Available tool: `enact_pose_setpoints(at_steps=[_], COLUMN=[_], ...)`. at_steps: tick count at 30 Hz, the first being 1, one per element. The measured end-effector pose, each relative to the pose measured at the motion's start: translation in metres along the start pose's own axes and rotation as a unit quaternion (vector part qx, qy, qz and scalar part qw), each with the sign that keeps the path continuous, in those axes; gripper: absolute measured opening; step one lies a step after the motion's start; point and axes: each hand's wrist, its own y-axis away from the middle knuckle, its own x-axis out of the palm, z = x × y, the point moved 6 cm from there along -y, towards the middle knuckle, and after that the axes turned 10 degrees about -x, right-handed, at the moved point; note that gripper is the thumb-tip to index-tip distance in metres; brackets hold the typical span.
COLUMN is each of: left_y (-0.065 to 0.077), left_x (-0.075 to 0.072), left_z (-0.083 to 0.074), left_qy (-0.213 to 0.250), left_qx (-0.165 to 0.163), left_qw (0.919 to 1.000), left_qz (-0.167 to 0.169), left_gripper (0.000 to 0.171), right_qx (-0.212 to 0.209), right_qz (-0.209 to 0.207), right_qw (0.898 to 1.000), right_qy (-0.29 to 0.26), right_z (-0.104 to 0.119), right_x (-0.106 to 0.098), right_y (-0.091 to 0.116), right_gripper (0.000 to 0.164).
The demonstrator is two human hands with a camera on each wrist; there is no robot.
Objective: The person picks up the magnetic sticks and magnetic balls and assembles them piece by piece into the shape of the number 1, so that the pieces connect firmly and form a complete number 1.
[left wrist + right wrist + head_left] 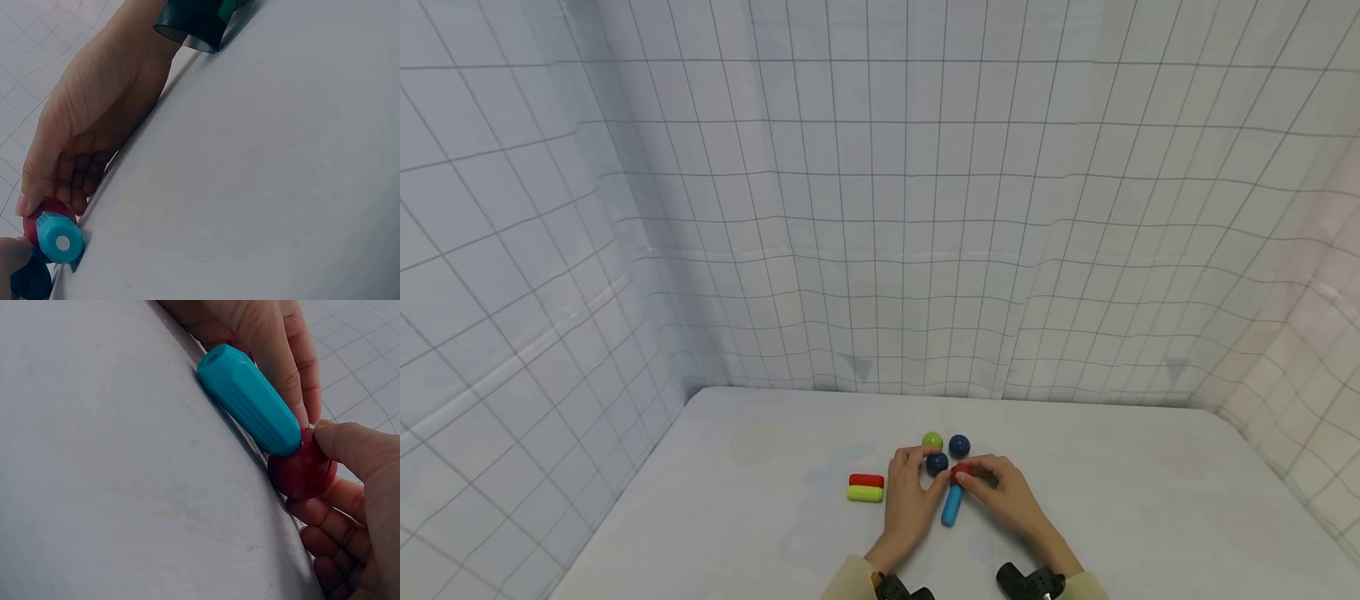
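Note:
In the head view, my right hand (pixel 1006 493) pinches a red ball (pixel 959 474) between thumb and fingers. The red ball meets the far end of a blue stick (pixel 951 507) lying on the table; the right wrist view shows this stick (pixel 250 400) as ribbed and bevelled. My left hand (pixel 912 498) curls round a dark blue ball (pixel 937 464), index finger on its far side and thumb on its near side. That thumb (pixel 294 387) reaches close to the red ball (pixel 301 469). A green ball (pixel 932 440) and another dark blue ball (pixel 959 446) sit just beyond.
To the left of my left hand, a red stick (pixel 867 480) and a yellow-green stick (pixel 865 494) lie side by side. The white table (pixel 737 500) carries them all. Grid-patterned cloth (pixel 887 208) hangs behind and at both sides.

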Motion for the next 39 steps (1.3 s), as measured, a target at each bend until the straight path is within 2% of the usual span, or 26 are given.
enact_pose_setpoints(at_steps=[16, 39], left_y=[-0.0030, -0.0067], left_x=[0.0033, 0.0017], left_z=[0.0031, -0.0011], left_qy=[-0.030, -0.064], left_qx=[0.006, 0.029], left_qw=[0.9995, 0.9972], left_qz=[0.006, 0.024], left_gripper=[0.040, 0.032], right_qx=[0.002, 0.016], right_qz=[-0.004, -0.001], right_qw=[1.000, 1.000], right_qy=[0.004, 0.000], right_z=[-0.0017, -0.0048], right_x=[0.0011, 0.0017], right_y=[0.0010, 0.0002], right_gripper=[0.017, 0.017])
